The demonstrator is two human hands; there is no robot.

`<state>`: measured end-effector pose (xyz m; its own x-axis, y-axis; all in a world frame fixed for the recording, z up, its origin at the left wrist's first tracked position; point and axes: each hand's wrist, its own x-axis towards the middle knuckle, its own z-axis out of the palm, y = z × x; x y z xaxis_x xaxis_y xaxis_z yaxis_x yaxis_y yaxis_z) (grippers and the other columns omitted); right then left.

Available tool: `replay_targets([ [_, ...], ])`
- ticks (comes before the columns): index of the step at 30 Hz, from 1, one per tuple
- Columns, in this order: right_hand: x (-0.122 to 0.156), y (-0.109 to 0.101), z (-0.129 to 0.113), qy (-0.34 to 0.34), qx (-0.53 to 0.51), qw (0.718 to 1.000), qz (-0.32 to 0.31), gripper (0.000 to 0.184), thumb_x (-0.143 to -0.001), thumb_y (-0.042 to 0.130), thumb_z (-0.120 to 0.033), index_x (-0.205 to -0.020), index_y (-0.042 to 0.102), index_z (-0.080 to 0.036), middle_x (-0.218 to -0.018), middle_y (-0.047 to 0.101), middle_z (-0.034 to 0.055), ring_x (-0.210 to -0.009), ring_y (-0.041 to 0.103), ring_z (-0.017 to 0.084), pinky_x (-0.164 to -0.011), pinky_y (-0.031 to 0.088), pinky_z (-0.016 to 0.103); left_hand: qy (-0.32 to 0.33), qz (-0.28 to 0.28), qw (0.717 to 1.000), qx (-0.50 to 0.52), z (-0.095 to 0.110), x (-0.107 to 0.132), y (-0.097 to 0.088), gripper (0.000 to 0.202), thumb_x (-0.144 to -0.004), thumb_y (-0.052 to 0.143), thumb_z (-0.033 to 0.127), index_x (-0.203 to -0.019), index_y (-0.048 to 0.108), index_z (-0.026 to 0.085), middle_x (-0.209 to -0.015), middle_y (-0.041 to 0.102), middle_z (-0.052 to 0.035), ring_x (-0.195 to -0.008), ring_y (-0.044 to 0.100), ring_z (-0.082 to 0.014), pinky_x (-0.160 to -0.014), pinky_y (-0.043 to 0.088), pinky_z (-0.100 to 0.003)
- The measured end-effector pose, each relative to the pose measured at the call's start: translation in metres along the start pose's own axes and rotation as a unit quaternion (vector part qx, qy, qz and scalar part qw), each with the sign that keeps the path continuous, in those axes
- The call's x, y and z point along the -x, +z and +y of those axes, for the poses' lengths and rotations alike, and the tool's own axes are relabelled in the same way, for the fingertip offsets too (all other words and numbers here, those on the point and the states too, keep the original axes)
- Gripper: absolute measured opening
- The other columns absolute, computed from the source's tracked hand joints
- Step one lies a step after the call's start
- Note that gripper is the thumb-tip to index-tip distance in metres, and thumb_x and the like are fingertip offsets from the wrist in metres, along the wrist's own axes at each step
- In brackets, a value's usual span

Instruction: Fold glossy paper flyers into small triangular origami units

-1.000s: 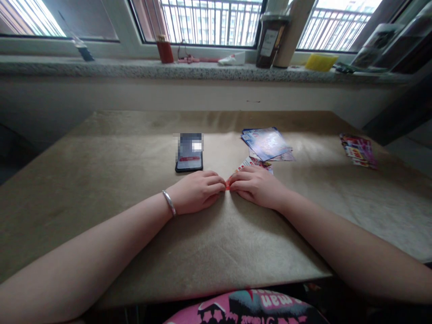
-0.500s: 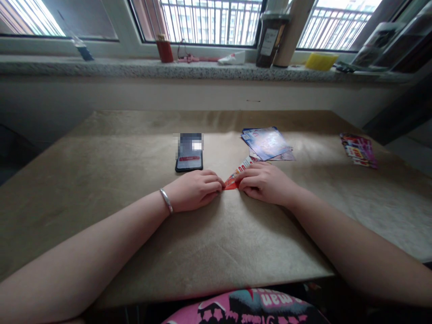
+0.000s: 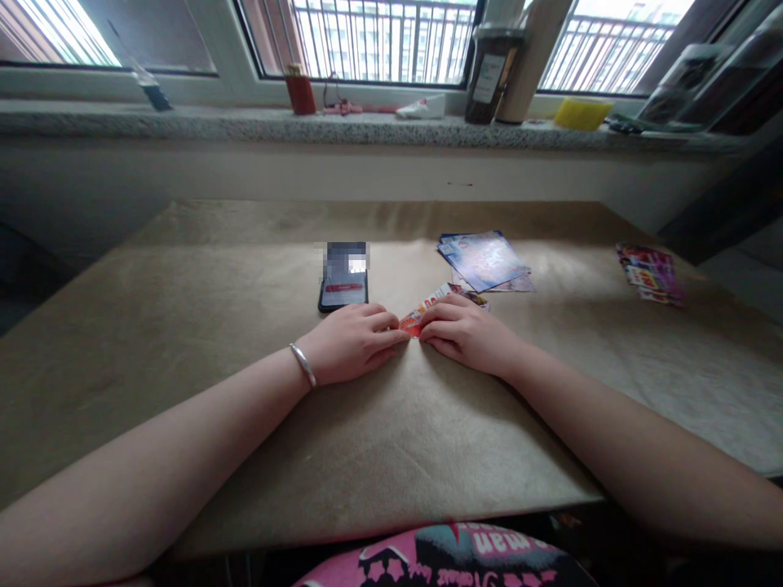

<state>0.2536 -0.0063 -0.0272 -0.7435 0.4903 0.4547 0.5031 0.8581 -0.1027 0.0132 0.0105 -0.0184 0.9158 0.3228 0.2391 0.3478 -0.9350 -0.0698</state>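
A tan table stands below a sill and windows; a phone lies just beyond the left hand; blue sheets lie beyond the right hand, a pile far right; the paper lies between the hands, partly under the right; bent fingertips meet its red near edge; whether they pinch it, I cannot tell.

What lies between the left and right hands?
In the head view, the orange-red end of a printed paper shows between the left hand and the right hand, which partly covers it.
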Motion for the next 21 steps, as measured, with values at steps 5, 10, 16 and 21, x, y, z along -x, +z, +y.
replay_targets([
  [5,0.0,-0.005,0.0,0.006,0.045,0.999,-0.017,0.021,-0.088,0.05,-0.022,-0.081,0.069,-0.021,-0.082,0.068,0.0048,-0.079,0.05,0.019,-0.075,0.041,0.032,0.004,0.001,1.0,0.025,0.001,-0.001,0.0,0.028,-0.092,0.043,0.021,-0.116,0.057,0.018,-0.117,0.062,-0.0061,-0.106,0.055,-0.0203,-0.09,0.048,-0.034],
  [10,0.002,-0.009,0.001,0.005,0.054,0.998,-0.027,0.02,-0.087,0.049,-0.021,-0.081,0.069,-0.021,-0.082,0.068,0.0036,-0.078,0.05,0.018,-0.074,0.039,0.031,0.001,0.001,0.999,0.045,0.002,-0.002,0.0,0.029,-0.091,0.043,0.019,-0.115,0.058,0.017,-0.12,0.062,-0.006,-0.109,0.055,-0.0205,-0.092,0.049,-0.035],
  [16,0.009,-0.014,0.005,0.022,0.058,0.996,-0.061,0.019,-0.084,0.051,-0.018,-0.079,0.068,-0.021,-0.081,0.067,0.0035,-0.078,0.054,0.018,-0.075,0.04,0.031,-0.005,0.0,0.998,0.055,0.002,-0.003,0.0,0.028,-0.089,0.045,0.018,-0.114,0.058,0.017,-0.118,0.062,-0.0069,-0.108,0.055,-0.0211,-0.092,0.049,-0.036],
  [21,0.012,-0.013,0.008,0.016,0.061,0.996,-0.063,0.02,-0.087,0.049,-0.02,-0.084,0.068,-0.021,-0.084,0.068,0.0049,-0.081,0.056,0.018,-0.076,0.042,0.031,-0.008,-0.013,0.999,0.048,0.002,-0.002,0.001,0.034,-0.09,0.049,0.027,-0.121,0.054,0.016,-0.116,0.06,-0.0097,-0.106,0.054,-0.0224,-0.091,0.048,-0.037],
])
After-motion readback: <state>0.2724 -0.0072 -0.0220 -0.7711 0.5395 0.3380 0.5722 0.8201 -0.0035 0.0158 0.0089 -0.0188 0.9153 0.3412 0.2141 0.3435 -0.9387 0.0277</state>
